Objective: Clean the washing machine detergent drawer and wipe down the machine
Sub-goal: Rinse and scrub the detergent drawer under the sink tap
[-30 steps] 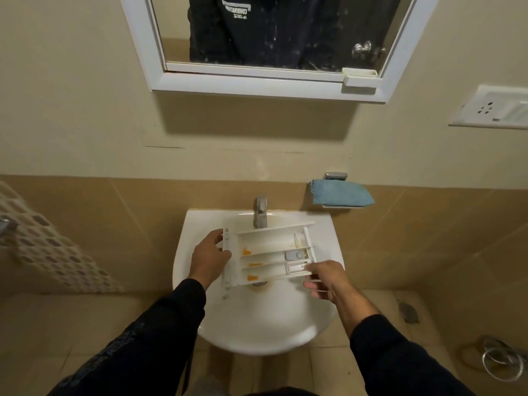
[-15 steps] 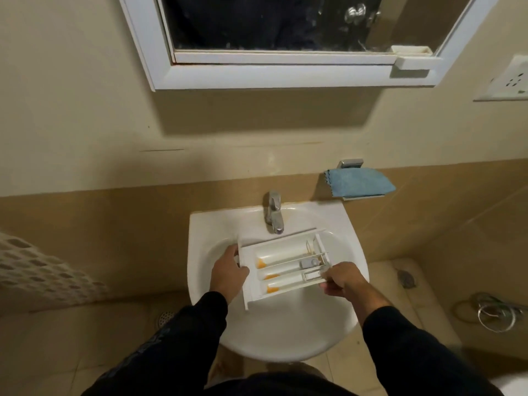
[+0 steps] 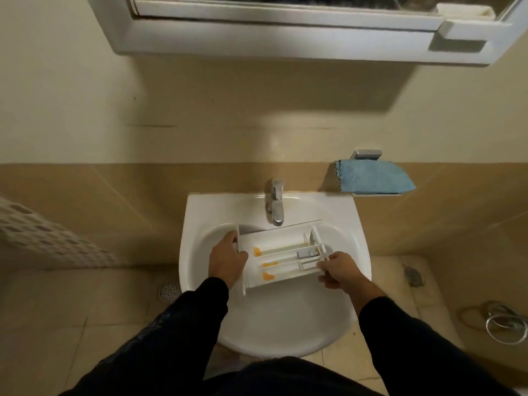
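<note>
The white drawer [image 3: 281, 257] is held over the sink [image 3: 274, 324], just below the tap [image 3: 275, 202]. It lies almost flat, with its open side up and its long side going left to right. Inside are three long compartments, and each one has an orange spot [image 3: 268, 276] near its left end. At the right end there is a small grey insert [image 3: 305, 254].

The left hand [image 3: 227, 262] grips the left end of the drawer, where the front panel is; the fingers are curled round its edge. The right hand [image 3: 338, 270] holds the right end, with the thumb and fingers pinching the near corner. Both sleeves are dark.

A blue cloth [image 3: 371, 176] lies on a small holder on the wall, to the right of the tap and above the sink rim. A white-framed mirror [image 3: 300, 32] hangs above. On the floor at the left there is a round drain [image 3: 167, 291], and at the far right lies a coiled metal hose [image 3: 503, 324].
</note>
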Available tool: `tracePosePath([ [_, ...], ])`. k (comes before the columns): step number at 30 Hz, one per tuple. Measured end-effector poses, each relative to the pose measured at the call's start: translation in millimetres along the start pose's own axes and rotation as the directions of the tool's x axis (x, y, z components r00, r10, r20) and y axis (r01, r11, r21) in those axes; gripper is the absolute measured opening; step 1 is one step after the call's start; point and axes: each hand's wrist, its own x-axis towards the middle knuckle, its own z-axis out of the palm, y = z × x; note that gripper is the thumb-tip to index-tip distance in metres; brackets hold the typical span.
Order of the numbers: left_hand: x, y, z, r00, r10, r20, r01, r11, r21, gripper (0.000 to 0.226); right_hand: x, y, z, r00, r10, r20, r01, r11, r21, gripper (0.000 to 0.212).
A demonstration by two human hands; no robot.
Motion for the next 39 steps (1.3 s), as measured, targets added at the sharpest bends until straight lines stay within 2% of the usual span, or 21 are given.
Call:
tracePosePath([
  [3,-0.2,0.4,8.5,0.999,-0.030,-0.026,0.029,0.999,-0.013,0.052,4.5,-0.4,-5.7,1.000,0.008,0.029,-0.003,0.988,-0.156,0.019],
  [5,-1.2,-0.9,15.2,0.997,-0.049,-0.053,0.047,0.998,-0.032,0.054,5.6,-3.8,-12.0,1.000,0.012,0.021,-0.004,0.941,-0.338,0.028],
  [8,-3.3,-2.0,23.8,0.993,-0.077,-0.088,0.073,0.996,-0.054,0.053,5.3,-19.3,-21.1,0.996,-0.089,-0.018,0.051,0.708,-0.704,0.039],
  [9,-3.8,-1.9,25.6,0.992,-0.082,-0.097,0.076,0.995,-0.058,0.053,3.8,-27.1,-21.9,0.990,-0.134,-0.042,0.053,0.629,-0.775,0.043],
  [11,-5.8,-1.8,27.4,0.990,-0.080,-0.115,0.075,0.996,-0.050,0.052,-2.3,-47.8,-20.9,0.969,-0.231,-0.084,0.061,0.558,-0.828,0.044],
  [13,-7.1,-1.7,27.9,0.990,-0.050,-0.133,0.053,0.998,0.018,0.052,-5.0,-70.8,-16.2,0.948,-0.313,-0.053,0.143,0.571,-0.808,0.037],
  [14,-8.4,-1.2,27.7,0.990,-0.025,-0.138,0.036,0.996,0.077,0.053,-3.9,-80.9,-12.1,0.936,-0.350,-0.019,0.214,0.613,-0.761,0.036],
  [17,-9.5,-0.4,26.0,0.989,0.065,-0.136,-0.035,0.976,0.214,0.056,-2.5,-109.8,2.4,0.895,-0.438,0.088,0.429,0.787,-0.443,0.043],
  [19,-6.9,-0.1,25.2,0.985,0.124,-0.121,-0.082,0.950,0.302,0.058,-3.8,-129.5,11.3,0.863,-0.493,0.114,0.504,0.818,-0.275,0.046],
  [20,-4.9,-0.4,25.2,0.984,0.136,-0.112,-0.092,0.940,0.330,0.058,-4.8,-139.9,15.4,0.849,-0.513,0.126,0.528,0.810,-0.255,0.049],
  [22,-1.0,0.2,25.0,0.987,0.131,-0.091,-0.091,0.932,0.350,0.060,-8.0,-158.9,23.3,0.819,-0.554,0.147,0.571,0.764,-0.302,0.051],
  [25,4.0,0.8,25.6,0.989,0.135,-0.067,-0.099,0.917,0.385,0.059,-7.2,-174.0,35.2,0.780,-0.605,0.157,0.607,0.674,-0.421,0.031],
  [27,6.7,2.0,24.6,0.987,0.145,-0.068,-0.106,0.909,0.404,0.059,-4.8,-177.3,40.4,0.772,-0.621,0.138,0.608,0.657,-0.446,0.022],
  [30,9.1,10.6,23.0,0.964,0.252,-0.081,-0.190,0.873,0.449,0.056,-4.0,-179.6,41.9,0.786,-0.607,0.117,0.591,0.683,-0.430,0.016],
  [33,13.3,26.6,22.3,0.909,0.415,-0.038,-0.346,0.802,0.488,0.044,-3.5,-180.7,41.9,0.809,-0.577,0.114,0.567,0.714,-0.411,0.025],
  [35,18.8,39.2,23.8,0.910,0.414,-0.016,-0.368,0.826,0.427,0.041,-4.0,-180.2,42.4,0.817,-0.566,0.113,0.554,0.715,-0.427,0.020],
  [37,26.1,49.4,28.4,0.935,0.354,-0.010,-0.326,0.871,0.367,0.041,-5.4,-181.1,42.5,0.824,-0.555,0.115,0.540,0.707,-0.456,0.015],
  [39,31.6,53.3,32.6,0.942,0.336,-0.013,-0.301,0.861,0.411,0.041,-4.4,-182.3,42.4,0.836,-0.533,0.128,0.527,0.716,-0.459,0.019],
])
